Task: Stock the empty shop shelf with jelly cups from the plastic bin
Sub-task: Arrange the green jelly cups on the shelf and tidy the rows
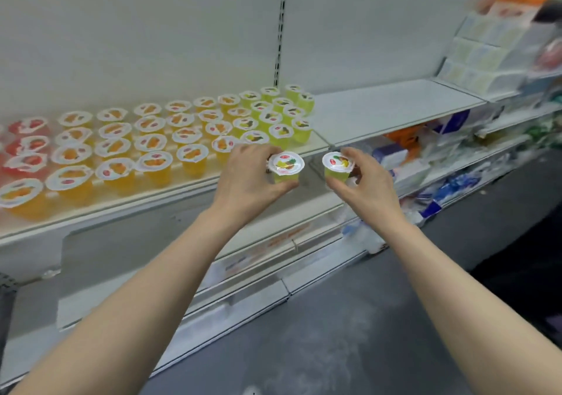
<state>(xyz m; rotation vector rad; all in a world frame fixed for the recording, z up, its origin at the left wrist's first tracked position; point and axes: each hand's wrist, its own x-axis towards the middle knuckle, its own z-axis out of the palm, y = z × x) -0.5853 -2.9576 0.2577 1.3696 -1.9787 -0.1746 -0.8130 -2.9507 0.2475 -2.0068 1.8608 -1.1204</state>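
Yellow-green jelly cup (286, 166) pinched by left hand (250, 179); second cup (337, 166) by right hand (368, 182) — lid logos (283, 157) unreadable.

The small yellow-green jelly cup (286, 169) gripped in the left hand (252, 178) and the second yellow-green cup (337, 168) in the right hand (368, 181) are clear, glossy plastic under smooth white printed film lids. Beyond both hands, the long white shelf (395, 105) looks like smooth, matt painted metal. Below the hands, the dark grey floor (349, 318) is matt and faintly mottled. Right of the right hand, blurred white-and-blue packs (430, 209) show shiny wrappers.
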